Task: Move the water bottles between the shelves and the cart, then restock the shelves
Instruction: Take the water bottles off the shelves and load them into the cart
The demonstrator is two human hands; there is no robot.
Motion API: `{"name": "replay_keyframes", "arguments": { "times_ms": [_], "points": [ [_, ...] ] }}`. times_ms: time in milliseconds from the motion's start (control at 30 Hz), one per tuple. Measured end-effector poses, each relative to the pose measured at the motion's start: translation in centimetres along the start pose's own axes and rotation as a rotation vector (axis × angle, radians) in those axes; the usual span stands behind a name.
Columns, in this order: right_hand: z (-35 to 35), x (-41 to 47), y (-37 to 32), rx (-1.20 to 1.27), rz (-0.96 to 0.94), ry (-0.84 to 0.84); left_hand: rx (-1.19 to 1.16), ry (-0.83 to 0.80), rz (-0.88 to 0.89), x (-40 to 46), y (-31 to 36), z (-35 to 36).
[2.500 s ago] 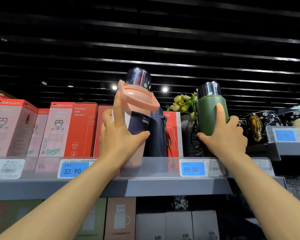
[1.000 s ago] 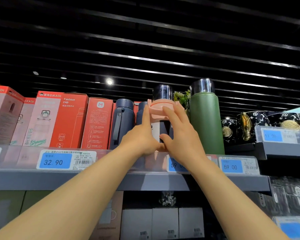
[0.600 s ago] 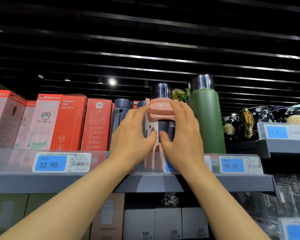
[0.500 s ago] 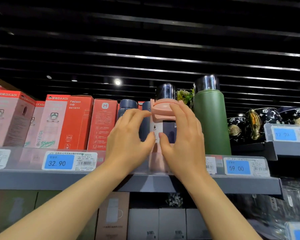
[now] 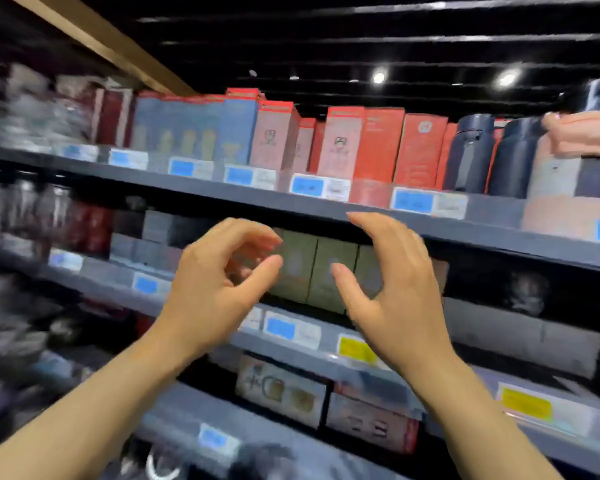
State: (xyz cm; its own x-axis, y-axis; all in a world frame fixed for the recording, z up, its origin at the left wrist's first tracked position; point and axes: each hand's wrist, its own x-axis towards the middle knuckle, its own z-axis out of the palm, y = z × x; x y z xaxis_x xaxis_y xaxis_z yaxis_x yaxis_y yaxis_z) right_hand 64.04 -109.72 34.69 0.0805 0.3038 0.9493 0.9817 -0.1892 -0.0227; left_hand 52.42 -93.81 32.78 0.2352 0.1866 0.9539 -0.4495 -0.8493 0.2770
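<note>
The pink-lidded bottle (image 5: 568,174) stands on the top shelf (image 5: 326,206) at the far right edge of view, next to two dark blue bottles (image 5: 471,150). My left hand (image 5: 219,285) and my right hand (image 5: 392,289) hang in the air below that shelf, in front of the second shelf. Both hands hold nothing, with their fingers loosely curled and the palms facing each other. The green bottle is out of view. The picture is blurred by motion.
Red and pink boxes (image 5: 361,143) and blue boxes (image 5: 187,129) line the top shelf. Olive boxes (image 5: 312,268) sit on the second shelf behind my hands. Lower shelves (image 5: 291,344) carry more boxed goods and price tags.
Both hands have let go of the pink-lidded bottle, which stays on the top shelf, and have dropped down. My view has swung left and downward.
</note>
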Motion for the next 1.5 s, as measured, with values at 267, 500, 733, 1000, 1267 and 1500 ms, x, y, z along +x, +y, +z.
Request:
{"name": "replay_keyframes", "arguments": {
  "times_ms": [267,500,733,1000,1267,1500],
  "points": [
    [17.1,-9.5,-19.4,0.586,0.402,-0.360,0.273,-0.142,-0.435,-15.5,-5.6,-24.7],
    [29.2,-15.7,-33.5,0.805,0.526,-0.676,0.488,-0.114,-0.740,-26.3,-5.6,-39.5],
    [39.2,-19.2,-43.3,0.959,0.629,-0.994,0.626,0.006,-0.936,-31.8,-6.7,-50.1],
    [52.7,-20.9,-49.6,0.944,0.740,-1.159,0.720,-0.048,-1.091,-34.2,-17.0,-61.6],
    [63.5,-18.0,-54.0,0.854,0.801,-1.230,0.816,-0.180,-1.186,-35.3,-25.0,-72.6],
    [72.1,-15.9,-60.0,0.717,0.807,-1.186,0.792,-0.212,-1.076,-35.4,-36.4,-81.2]
  ]
}}
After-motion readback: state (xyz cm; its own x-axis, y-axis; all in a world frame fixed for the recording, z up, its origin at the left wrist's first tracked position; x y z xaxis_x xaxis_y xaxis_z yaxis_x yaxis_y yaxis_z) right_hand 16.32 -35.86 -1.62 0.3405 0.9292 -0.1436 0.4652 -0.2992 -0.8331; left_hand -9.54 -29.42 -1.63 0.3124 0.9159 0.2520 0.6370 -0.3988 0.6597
